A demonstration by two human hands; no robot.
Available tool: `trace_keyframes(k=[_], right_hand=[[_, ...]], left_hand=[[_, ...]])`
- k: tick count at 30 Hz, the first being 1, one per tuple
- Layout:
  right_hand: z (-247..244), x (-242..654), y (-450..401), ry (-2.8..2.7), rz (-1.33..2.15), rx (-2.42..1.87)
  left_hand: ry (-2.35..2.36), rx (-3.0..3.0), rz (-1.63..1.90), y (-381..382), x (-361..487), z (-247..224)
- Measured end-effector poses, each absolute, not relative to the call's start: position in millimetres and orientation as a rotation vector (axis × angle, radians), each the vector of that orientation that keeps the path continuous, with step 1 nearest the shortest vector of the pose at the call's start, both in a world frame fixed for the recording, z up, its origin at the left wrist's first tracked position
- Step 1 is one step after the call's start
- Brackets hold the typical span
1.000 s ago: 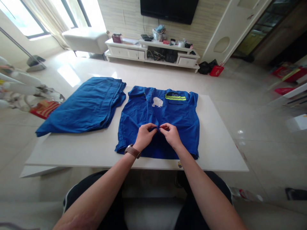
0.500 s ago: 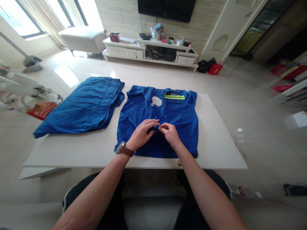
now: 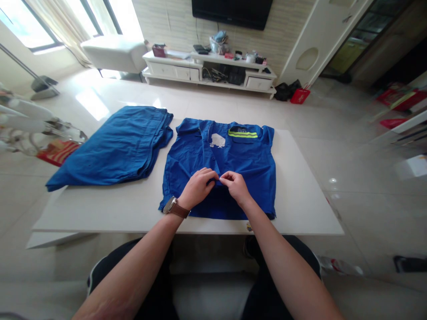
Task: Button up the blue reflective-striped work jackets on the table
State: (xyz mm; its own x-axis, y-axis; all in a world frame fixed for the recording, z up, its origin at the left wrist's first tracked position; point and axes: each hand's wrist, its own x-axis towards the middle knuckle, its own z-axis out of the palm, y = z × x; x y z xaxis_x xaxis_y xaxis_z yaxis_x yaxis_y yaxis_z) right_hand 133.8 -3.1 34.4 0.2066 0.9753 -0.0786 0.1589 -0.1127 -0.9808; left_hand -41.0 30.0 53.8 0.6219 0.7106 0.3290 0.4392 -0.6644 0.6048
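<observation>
A blue work shirt point(image 3: 253, 164) lies front up before me, its collar at the far side and a yellow-green reflective strip over one chest pocket. My left hand point(image 3: 201, 186), with a brown-strapped watch on the wrist, pinches the shirt's front edge near the middle. Right beside it, my right hand point(image 3: 235, 184) also grips the front edge between thumb and fingers. The fingertips of both hands nearly meet at the placket. What lies between the fingertips is too small to make out.
Blue trousers or similar folded garment point(image 3: 110, 151) lie at the left of the white table point(image 3: 303, 195), hanging over its edge. Beyond stands a white TV cabinet point(image 3: 173, 71) with several things on it. A red bag point(image 3: 300, 94) sits on the floor.
My left fingers have curled from a stretched pose into a pinch at the shirt's front edge, close to the right fingertips. The right hand has barely moved.
</observation>
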Motion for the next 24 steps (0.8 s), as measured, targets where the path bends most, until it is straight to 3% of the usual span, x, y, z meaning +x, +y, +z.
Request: trace_keyframes(k=[24], right_hand=[[32.5, 132.7, -1.3, -1.132, 1.008, -1.487]], left_hand=[[1.06, 2.426, 0.776, 27.8, -38.5, 48.9]])
